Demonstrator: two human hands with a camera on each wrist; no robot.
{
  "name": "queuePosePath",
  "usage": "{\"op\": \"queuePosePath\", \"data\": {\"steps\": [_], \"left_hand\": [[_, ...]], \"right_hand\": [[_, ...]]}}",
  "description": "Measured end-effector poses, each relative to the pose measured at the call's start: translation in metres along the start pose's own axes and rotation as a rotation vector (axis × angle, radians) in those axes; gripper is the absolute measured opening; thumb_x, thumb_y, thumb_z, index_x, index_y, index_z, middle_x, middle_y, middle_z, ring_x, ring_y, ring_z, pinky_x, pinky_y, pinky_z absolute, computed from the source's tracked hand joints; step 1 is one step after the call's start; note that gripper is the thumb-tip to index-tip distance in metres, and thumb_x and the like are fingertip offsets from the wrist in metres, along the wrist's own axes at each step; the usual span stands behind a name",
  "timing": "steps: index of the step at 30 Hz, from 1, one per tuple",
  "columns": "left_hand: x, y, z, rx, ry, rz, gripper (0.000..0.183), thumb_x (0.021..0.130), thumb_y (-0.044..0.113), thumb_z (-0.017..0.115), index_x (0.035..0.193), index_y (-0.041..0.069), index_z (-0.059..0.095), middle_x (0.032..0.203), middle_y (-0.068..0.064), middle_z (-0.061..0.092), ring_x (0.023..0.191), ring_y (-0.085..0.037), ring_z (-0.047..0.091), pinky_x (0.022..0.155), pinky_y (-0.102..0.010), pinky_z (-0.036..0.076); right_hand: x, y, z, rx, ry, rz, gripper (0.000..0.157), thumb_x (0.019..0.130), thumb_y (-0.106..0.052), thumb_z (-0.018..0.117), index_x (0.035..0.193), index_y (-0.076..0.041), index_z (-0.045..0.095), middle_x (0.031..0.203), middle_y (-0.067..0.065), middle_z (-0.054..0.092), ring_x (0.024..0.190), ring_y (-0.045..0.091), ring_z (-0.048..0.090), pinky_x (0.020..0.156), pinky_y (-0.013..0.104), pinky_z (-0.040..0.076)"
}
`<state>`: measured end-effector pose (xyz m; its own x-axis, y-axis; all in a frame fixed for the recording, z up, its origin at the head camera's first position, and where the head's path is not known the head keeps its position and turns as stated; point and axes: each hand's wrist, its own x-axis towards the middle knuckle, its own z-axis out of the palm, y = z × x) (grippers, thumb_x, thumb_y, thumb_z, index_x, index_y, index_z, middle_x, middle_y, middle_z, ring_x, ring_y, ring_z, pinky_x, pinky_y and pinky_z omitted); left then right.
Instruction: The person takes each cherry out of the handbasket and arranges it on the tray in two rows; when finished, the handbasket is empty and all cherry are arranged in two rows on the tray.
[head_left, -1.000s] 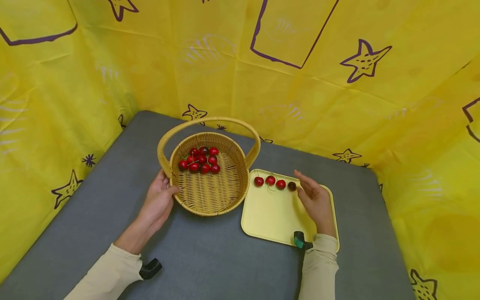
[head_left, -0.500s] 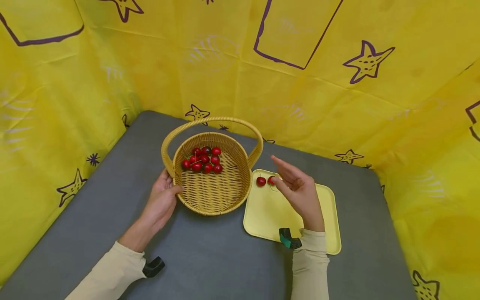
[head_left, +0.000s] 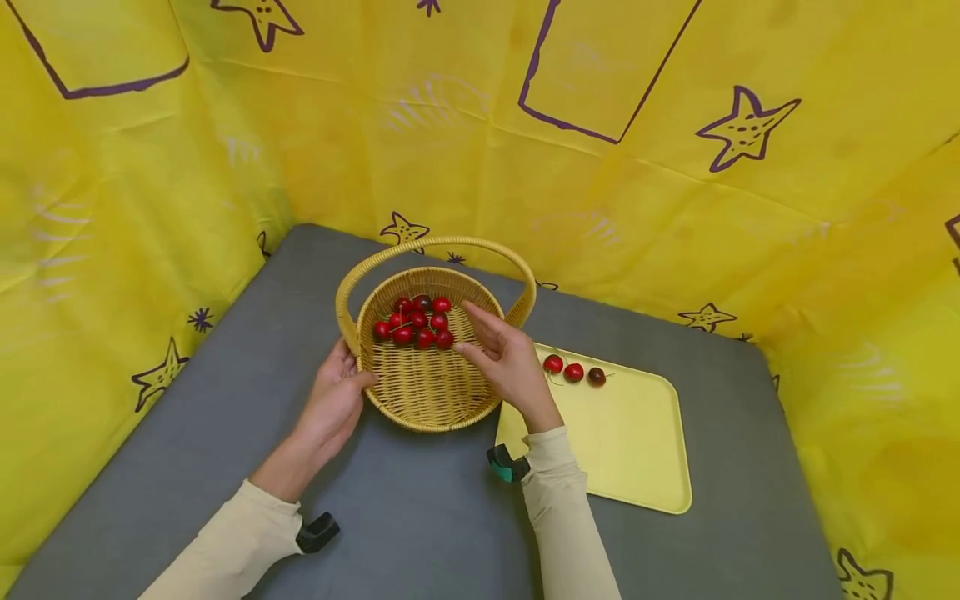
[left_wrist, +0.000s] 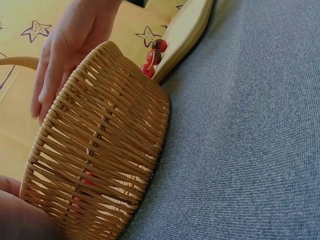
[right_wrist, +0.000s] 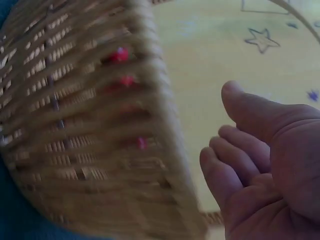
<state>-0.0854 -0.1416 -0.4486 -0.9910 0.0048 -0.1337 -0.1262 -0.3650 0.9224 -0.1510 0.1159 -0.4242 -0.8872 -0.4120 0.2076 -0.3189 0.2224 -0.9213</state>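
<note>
My left hand (head_left: 334, 398) grips the rim of the round wicker basket (head_left: 420, 392), thumb over the edge beside the handle's base. Inside the basket, a cluster of red cherries (head_left: 417, 320) lies toward the back left. My right hand (head_left: 510, 367) is above the basket's right side, thumb and fingers apart, fingertips pointing toward the cluster. Nothing shows between its fingers in the right wrist view, where the palm (right_wrist: 280, 200) stands beside the rim. Three more cherries (head_left: 573, 372) lie in a row on the yellow tray (head_left: 630, 442); the tray's back left corner is hidden behind my right hand.
The basket's tall arched handle (head_left: 442, 242) rises over its opening. The tray sits right beside the basket on a grey cloth-covered table (head_left: 420, 517). Yellow printed fabric (head_left: 630, 217) hangs behind the table and on both sides.
My right hand has swept left from the tray's cherries to above the basket. The left hand keeps its hold on the basket. The whole view has shifted slightly.
</note>
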Motion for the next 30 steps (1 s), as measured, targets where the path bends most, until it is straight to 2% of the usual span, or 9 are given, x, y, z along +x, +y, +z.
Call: {"op": "queuePosePath", "data": {"steps": [2, 8, 13, 22, 30], "left_hand": [[0.0, 0.0, 0.002, 0.002, 0.003, 0.002, 0.089, 0.092, -0.023, 0.037, 0.169, 0.004, 0.003, 0.174, -0.017, 0.016, 0.161, -0.026, 0.013, 0.131, -0.043, 0.01], [0.0, 0.002, 0.002, -0.006, 0.013, -0.003, 0.09, 0.092, -0.024, 0.036, 0.17, 0.005, 0.001, 0.175, -0.016, 0.015, 0.161, -0.025, 0.013, 0.131, -0.042, 0.011], [0.0, 0.002, 0.002, -0.012, 0.016, -0.009, 0.09, 0.092, -0.024, 0.036, 0.17, 0.005, 0.001, 0.175, -0.016, 0.015, 0.161, -0.024, 0.013, 0.131, -0.041, 0.011], [-0.001, 0.002, 0.001, -0.017, 0.018, -0.004, 0.089, 0.092, -0.024, 0.036, 0.169, 0.003, 0.001, 0.174, -0.017, 0.015, 0.161, -0.025, 0.014, 0.131, -0.041, 0.011], [-0.001, 0.001, 0.001, -0.012, 0.01, -0.005, 0.088, 0.093, -0.023, 0.036, 0.169, 0.003, 0.0, 0.174, -0.017, 0.014, 0.161, -0.026, 0.013, 0.131, -0.042, 0.011]], "right_hand": [[0.007, 0.003, 0.005, -0.023, -0.022, 0.019, 0.063, 0.101, -0.022, 0.074, 0.159, -0.022, 0.05, 0.161, 0.0, 0.05, 0.144, 0.023, 0.052, 0.111, 0.053, 0.048], [0.024, 0.007, 0.012, -0.185, -0.105, 0.085, 0.063, 0.1, -0.02, 0.075, 0.158, -0.016, 0.052, 0.158, 0.005, 0.053, 0.14, 0.032, 0.056, 0.114, 0.042, 0.048], [0.033, 0.009, 0.016, -0.271, -0.146, 0.116, 0.061, 0.098, -0.018, 0.076, 0.155, -0.014, 0.055, 0.157, 0.004, 0.054, 0.138, 0.027, 0.058, 0.115, 0.039, 0.047], [0.04, 0.011, 0.022, -0.385, -0.142, 0.169, 0.057, 0.098, -0.019, 0.077, 0.151, -0.009, 0.059, 0.153, 0.008, 0.059, 0.134, 0.028, 0.061, 0.113, 0.041, 0.049], [0.04, 0.015, 0.031, -0.535, -0.118, 0.174, 0.047, 0.096, -0.016, 0.079, 0.142, -0.007, 0.068, 0.139, 0.009, 0.069, 0.128, 0.027, 0.066, 0.108, 0.043, 0.053]]}}
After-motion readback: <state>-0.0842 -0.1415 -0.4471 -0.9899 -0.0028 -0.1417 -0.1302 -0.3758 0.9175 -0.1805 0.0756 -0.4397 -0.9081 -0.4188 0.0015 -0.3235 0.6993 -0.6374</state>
